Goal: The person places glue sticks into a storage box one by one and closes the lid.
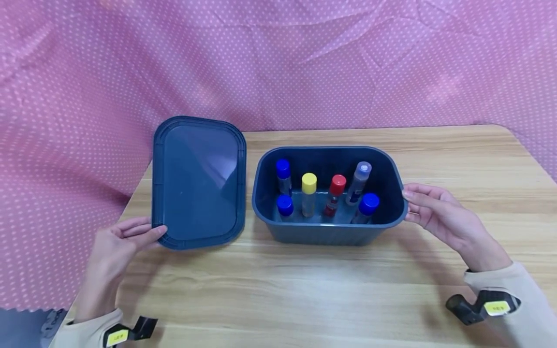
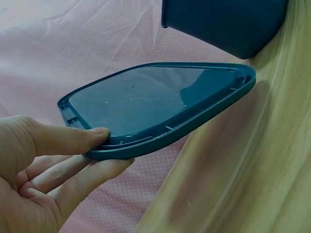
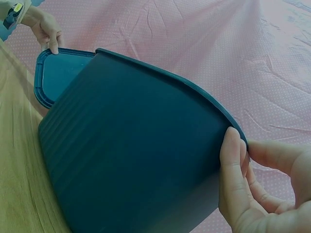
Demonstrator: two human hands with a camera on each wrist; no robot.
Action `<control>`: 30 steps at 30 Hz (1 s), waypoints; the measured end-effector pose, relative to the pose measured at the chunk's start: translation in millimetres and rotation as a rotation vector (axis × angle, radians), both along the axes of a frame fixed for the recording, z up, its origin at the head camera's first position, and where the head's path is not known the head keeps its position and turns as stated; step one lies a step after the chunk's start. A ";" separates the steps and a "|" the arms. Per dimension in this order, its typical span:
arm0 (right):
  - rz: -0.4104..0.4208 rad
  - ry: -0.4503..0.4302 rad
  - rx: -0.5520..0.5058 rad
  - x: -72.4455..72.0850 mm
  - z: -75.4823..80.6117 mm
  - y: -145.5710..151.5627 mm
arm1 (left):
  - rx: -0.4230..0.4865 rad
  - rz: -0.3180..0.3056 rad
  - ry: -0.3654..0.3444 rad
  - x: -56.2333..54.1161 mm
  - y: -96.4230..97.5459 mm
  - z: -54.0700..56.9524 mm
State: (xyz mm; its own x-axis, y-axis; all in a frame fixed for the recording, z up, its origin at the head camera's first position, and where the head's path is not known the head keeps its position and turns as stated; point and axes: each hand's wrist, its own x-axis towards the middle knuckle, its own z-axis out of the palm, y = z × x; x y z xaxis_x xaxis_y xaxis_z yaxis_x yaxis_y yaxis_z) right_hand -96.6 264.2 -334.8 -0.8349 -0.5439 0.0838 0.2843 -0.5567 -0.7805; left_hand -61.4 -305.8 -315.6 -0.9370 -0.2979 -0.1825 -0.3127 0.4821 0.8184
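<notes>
My left hand [image 1: 117, 246] pinches a dark blue lid [image 1: 200, 181] at its near left corner, thumb on top and fingers beneath. In the left wrist view the lid [image 2: 141, 104] is held above the wooden table, its ridged rim facing up. A deep dark blue bin [image 1: 322, 234] stands to the right of it. My right hand [image 1: 448, 220] pinches the bin's right rim between thumb and fingers, also seen in the right wrist view on the bin wall [image 3: 136, 141]. Inside stand several small clear bottles, among them a yellow-capped bottle [image 1: 309, 193] and a red-capped bottle [image 1: 335, 193].
The wooden table [image 1: 283, 295] lies under the bin and the lid. A pink dotted cloth [image 1: 304, 67] hangs behind the table and down its left side. Inside the bin, a blue-capped bottle [image 1: 284, 176] stands at the back left.
</notes>
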 end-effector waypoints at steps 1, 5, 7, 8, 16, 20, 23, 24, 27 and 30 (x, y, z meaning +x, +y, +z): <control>0.001 -0.002 -0.001 -0.1 -0.1 0.0 | 0.001 0.006 0.026 -1.2 2.4 1.4; 0.007 0.001 -0.002 -0.9 -0.2 0.0 | -0.024 0.012 0.170 -7.5 13.7 4.9; 0.007 0.007 -0.003 -1.4 -0.2 0.1 | -0.054 0.017 0.231 -10.6 20.5 7.5; 0.007 0.012 -0.004 -1.6 -0.2 0.1 | -0.081 0.019 0.258 -12.4 24.1 8.7; 0.013 0.021 -0.009 -2.2 0.0 -0.1 | -0.229 0.011 0.514 -23.1 48.5 16.3; 0.006 0.019 -0.007 -2.3 0.0 -0.4 | -0.296 -0.049 0.666 -27.9 56.7 17.9; 0.003 0.017 -0.004 -2.1 -0.4 -0.3 | -0.334 -0.092 0.775 -32.0 62.2 17.6; 0.003 0.016 -0.006 -2.0 -0.6 -0.2 | -0.329 -0.108 0.808 -33.6 63.9 17.2; 0.008 0.017 -0.012 -1.6 -1.3 0.1 | -0.311 -0.149 0.894 -38.0 69.3 16.5; 0.014 0.016 -0.017 -1.0 -2.2 0.3 | -0.321 -0.185 0.954 -42.0 74.0 17.5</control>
